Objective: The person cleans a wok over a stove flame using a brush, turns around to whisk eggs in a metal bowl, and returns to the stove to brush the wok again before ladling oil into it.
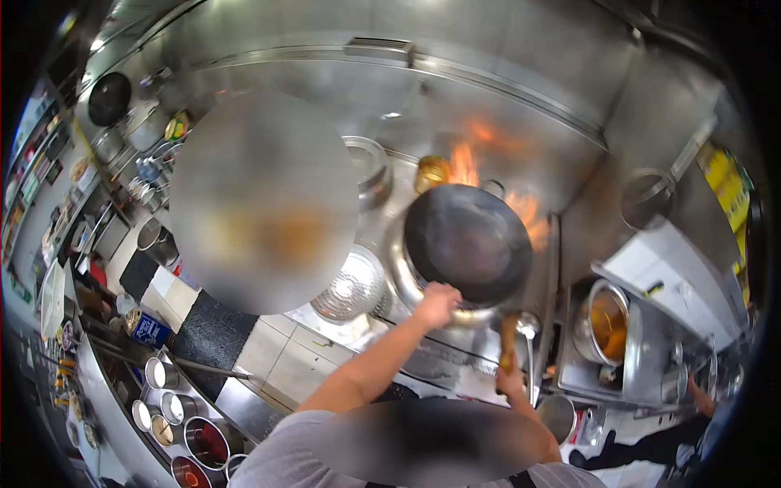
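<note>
A black wok [468, 244] stands tilted over a burner, with orange flames [464, 165] rising behind it and at its right side. My left hand [439, 305] is closed at the wok's near rim. Lower right, my right hand [510, 381] is wrapped round the lower end of a brown wooden tool [508, 342]; its exact kind I cannot make out. Next to that tool lies a metal ladle [528, 325], its long handle pointing toward me. Whether my right hand also touches the ladle's handle is unclear.
A perforated metal strainer [354, 285] sits left of the wok, and a golden container [433, 172] behind it. At right stands a pot of orange liquid [606, 321]. Another person's hand [700, 397] shows far right. Several metal pots [207, 443] line the lower-left counter. A blurred disc hides the left middle.
</note>
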`<state>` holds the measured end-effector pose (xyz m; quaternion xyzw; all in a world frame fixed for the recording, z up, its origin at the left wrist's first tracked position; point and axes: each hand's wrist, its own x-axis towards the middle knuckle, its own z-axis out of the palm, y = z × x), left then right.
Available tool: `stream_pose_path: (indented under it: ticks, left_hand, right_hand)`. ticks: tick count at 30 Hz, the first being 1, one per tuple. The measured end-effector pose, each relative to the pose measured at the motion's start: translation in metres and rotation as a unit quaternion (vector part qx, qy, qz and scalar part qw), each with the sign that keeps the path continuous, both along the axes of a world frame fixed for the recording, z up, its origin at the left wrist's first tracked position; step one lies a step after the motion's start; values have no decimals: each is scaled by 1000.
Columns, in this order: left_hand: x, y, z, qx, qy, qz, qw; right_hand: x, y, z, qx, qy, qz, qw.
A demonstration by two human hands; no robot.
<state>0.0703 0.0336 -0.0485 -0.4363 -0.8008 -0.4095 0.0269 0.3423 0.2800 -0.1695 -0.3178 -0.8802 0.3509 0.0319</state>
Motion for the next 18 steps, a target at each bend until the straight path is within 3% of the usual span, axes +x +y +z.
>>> stream_pose_path:
  ticks: [2, 3, 4, 5, 6, 7, 8, 9, 10, 11, 13, 15, 17, 18]
  left_hand:
    - [20, 0, 5, 44, 62, 37, 996]
    - [41, -4, 18, 83, 61, 69, 992]
    - [73, -10, 41, 72, 64, 77, 992]
    - [107, -19, 55, 70, 41, 77, 994]
    - [134, -23, 34, 88, -5, 83, 993]
    - [169, -28, 21, 26, -56, 87, 994]
    - [198, -29, -17, 24, -123, 47, 991]
    - [232, -32, -33, -61, -207, -10, 976]
    - [263, -25, -34, -233, -306, -43, 922]
    - [284, -28, -92, -197, -264, -149, 932]
    - [319, -20, -134, -286, -224, -254, 896]
    - [338, -2, -179, -337, -211, -231, 888]
    - [341, 22, -194, -379, -208, -178, 884]
    - [339, 35, -201, -415, -208, -123, 877]
  right_hand:
    - [14, 8, -26, -191, 96, 60, 975]
    - [25, -3, 40, -226, 11, 53, 973]
    - [44, 13, 46, -127, -84, 44, 987]
    - [78, 33, 10, -4, -15, 15, 1000]
    - [108, 24, 62, 44, -24, -48, 998]
    - [142, 25, 74, 107, -50, -137, 984]
    - [173, 26, 61, 52, -112, -180, 976]
    - [198, 26, 45, -4, -170, -211, 963]
    - [221, 17, 33, -4, -196, -111, 974]
    - [232, 12, 17, -53, -141, -136, 979]
    - [226, 6, 33, -107, -187, -141, 966]
    - [232, 4, 44, -85, -169, -145, 971]
    - [247, -5, 46, -65, -152, -140, 976]
    - [270, -12, 40, -66, -3, -107, 992]
